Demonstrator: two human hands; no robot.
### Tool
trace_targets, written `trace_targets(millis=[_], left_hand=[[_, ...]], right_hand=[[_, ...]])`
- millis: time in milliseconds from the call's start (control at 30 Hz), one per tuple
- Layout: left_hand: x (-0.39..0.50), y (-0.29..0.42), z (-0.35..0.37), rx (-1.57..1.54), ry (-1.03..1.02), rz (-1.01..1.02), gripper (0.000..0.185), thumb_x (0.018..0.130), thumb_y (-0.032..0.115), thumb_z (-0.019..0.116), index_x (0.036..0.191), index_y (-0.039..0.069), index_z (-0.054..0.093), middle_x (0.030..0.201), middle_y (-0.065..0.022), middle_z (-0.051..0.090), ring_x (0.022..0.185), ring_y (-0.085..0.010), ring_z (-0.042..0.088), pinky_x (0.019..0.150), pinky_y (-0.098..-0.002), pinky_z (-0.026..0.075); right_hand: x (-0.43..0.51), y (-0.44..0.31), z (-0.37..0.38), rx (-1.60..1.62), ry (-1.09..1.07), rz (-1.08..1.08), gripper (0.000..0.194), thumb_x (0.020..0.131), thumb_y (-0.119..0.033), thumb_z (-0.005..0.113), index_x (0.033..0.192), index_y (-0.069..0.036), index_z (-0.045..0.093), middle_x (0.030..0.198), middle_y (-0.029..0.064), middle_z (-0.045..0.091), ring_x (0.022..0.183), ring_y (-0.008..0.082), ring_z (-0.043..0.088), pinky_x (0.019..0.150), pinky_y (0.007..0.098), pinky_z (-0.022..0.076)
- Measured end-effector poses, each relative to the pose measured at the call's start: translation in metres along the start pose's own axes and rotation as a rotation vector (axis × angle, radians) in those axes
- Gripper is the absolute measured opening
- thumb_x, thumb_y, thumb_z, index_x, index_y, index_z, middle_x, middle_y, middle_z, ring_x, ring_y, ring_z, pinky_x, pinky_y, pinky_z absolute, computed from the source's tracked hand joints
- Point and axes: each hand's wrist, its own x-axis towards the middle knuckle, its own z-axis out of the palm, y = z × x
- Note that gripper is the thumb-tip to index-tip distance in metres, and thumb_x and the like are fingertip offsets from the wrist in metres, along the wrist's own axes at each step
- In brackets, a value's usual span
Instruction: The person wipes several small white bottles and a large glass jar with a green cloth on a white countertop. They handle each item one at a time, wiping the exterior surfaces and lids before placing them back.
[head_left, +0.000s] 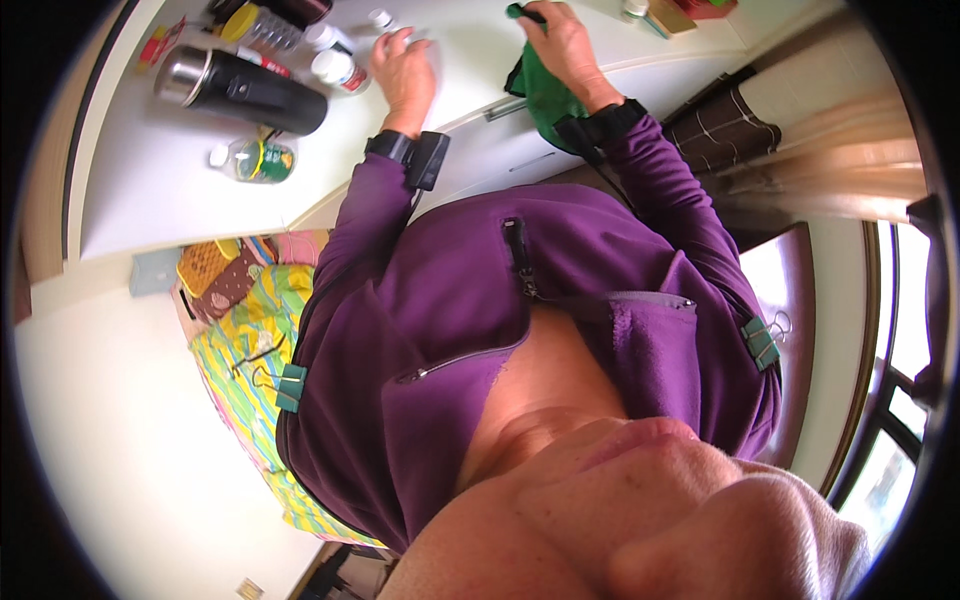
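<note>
My left hand (406, 79) is over the white desktop, its fingers apart and slightly bent. Its fingertips are beside a small white-capped bottle (381, 18); whether they touch it is unclear. White plastic bottles (339, 70) lie left of this hand. In my right hand (561, 46) is the black-edged top of a green cloth (546, 97), possibly a bag, pinched between thumb and fingers. The cloth hangs over the desk's front edge, partly hidden by my wrist. Both wrists wear black straps with devices.
A black vacuum flask (244, 88), a green-labelled bottle (264, 160) and a yellow-lidded clear jar (259, 28) lie at the left. Several small things, including a red box (705, 7), are at the back right. Drawers (487, 146) front the desk. A bed with striped bedding (262, 337) is at the left.
</note>
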Motion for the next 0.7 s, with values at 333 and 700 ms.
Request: trace_targets(millis=[333, 700], left_hand=[[0.018, 0.02, -0.01, -0.015, 0.051, 0.07, 0.036, 0.084, 0.01, 0.07, 0.119, 0.011, 0.073, 0.138, -0.0072, 0.06, 0.134, -0.0391, 0.043, 0.114, -0.053, 0.034], [0.109, 0.202, 0.107, -0.843, -0.458, -0.084, 0.071, 0.079, 0.045, 0.083, 0.129, -0.001, 0.062, 0.123, -0.019, 0.069, 0.113, -0.0347, 0.067, 0.097, -0.042, 0.053]], right_hand=[[-0.016, 0.035, -0.113, -0.134, 0.154, 0.418, 0.041, 0.098, -0.042, 0.065, 0.102, -0.003, 0.075, 0.093, 0.0227, 0.073, 0.09, 0.0421, 0.07, 0.08, 0.0433, 0.0552], [-0.029, 0.048, -0.161, 0.205, 0.256, 0.779, 0.045, 0.104, -0.039, 0.059, 0.115, 0.003, 0.07, 0.097, 0.0136, 0.073, 0.09, 0.0204, 0.065, 0.082, 0.0325, 0.0512]])
